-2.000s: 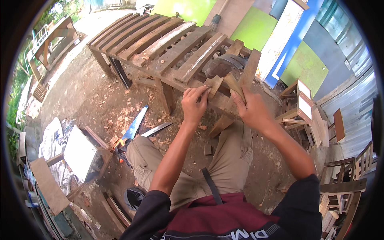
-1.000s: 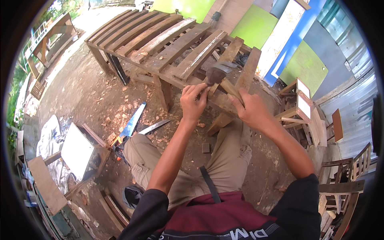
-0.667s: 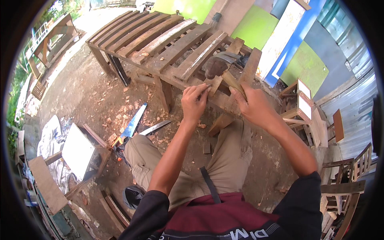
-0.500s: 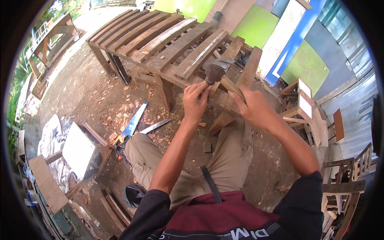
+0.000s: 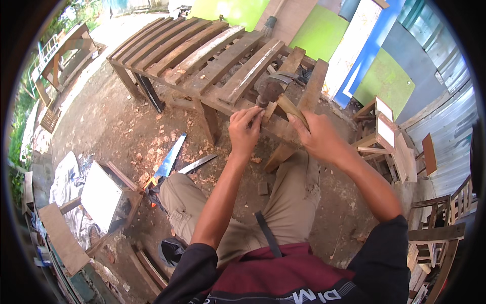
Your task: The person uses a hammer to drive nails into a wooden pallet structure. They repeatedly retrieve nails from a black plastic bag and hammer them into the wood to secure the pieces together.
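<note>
My right hand (image 5: 320, 136) is wrapped around the wooden handle of a claw hammer (image 5: 270, 94). The dark metal head rests low over the near edge of a slatted wooden bench (image 5: 205, 104), its claw pointing up and away. Just beside the head, the fingers of my left hand (image 5: 244, 133) are pinched together at the bench's edge. Whatever sits between those fingertips is too small to make out. A loose-looking wooden slat (image 5: 315, 83) lies across the right end of the frame, in front of my right hand.
On the dirt floor to the left lie a handsaw (image 5: 171, 156) with a blue blade and a second blade (image 5: 198, 163), among scattered wood chips. A white-topped wooden piece (image 5: 101, 196) stands at the left. Wooden chairs (image 5: 436, 234) and small furniture (image 5: 377, 129) line the right side.
The view has shifted slightly. The hammer head stays close to my left fingertips, tilted a little differently, and both hands keep their grips.
</note>
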`<action>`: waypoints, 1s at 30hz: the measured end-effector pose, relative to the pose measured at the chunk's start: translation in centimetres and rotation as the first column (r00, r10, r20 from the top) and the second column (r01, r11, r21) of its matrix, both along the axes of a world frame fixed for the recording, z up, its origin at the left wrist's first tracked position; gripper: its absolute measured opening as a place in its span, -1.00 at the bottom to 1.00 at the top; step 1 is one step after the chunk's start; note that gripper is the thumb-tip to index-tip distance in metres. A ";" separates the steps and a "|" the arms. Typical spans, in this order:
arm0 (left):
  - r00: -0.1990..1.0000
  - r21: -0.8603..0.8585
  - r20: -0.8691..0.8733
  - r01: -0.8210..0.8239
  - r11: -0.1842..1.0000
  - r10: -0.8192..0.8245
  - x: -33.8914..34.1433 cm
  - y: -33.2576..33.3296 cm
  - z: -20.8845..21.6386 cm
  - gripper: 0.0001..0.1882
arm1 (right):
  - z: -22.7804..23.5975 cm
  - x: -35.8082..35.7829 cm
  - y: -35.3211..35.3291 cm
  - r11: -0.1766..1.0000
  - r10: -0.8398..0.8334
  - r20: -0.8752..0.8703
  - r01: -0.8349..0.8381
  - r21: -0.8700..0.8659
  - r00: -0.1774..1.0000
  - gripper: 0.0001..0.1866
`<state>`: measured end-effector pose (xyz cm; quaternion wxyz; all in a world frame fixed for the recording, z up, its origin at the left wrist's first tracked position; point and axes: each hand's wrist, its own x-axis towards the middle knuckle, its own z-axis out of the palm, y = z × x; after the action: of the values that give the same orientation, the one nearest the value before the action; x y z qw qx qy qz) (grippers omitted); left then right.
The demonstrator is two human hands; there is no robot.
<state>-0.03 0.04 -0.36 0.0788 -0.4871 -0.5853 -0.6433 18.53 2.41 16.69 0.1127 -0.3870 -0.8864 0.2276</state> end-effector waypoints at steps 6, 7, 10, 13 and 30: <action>1.000 0.005 0.006 0.023 1.000 -0.023 0.3 -0.2 0.3 -0.81 | -0.6 0.2 -0.3 1.000 -0.021 0.034 0.021 0.007 0.999 -0.50; 1.000 0.011 -0.006 0.010 1.000 -0.010 0.1 -0.2 0.1 -0.81 | -0.4 0.0 -0.2 1.000 -0.015 0.000 0.015 0.009 1.000 -0.50; 1.000 0.017 0.001 0.005 1.000 -0.005 0.3 0.0 0.1 -0.82 | -1.0 0.0 -0.6 0.998 -0.036 0.006 0.035 0.042 0.999 -0.47; 1.000 -0.015 0.003 0.000 1.000 0.000 0.2 -0.1 0.3 -0.86 | -0.6 0.1 0.4 1.000 -0.005 0.009 0.005 -0.010 1.000 -0.43; 0.990 -0.009 -0.144 -0.014 1.000 0.013 -0.3 1.3 -3.1 -0.33 | -0.4 0.5 -0.1 0.998 -0.056 -0.074 0.053 -0.042 0.996 -0.36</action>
<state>-0.28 1.30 -3.43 0.1226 -0.5287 -0.5846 -0.6031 19.05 2.27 16.31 0.1444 -0.4046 -0.8659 0.2563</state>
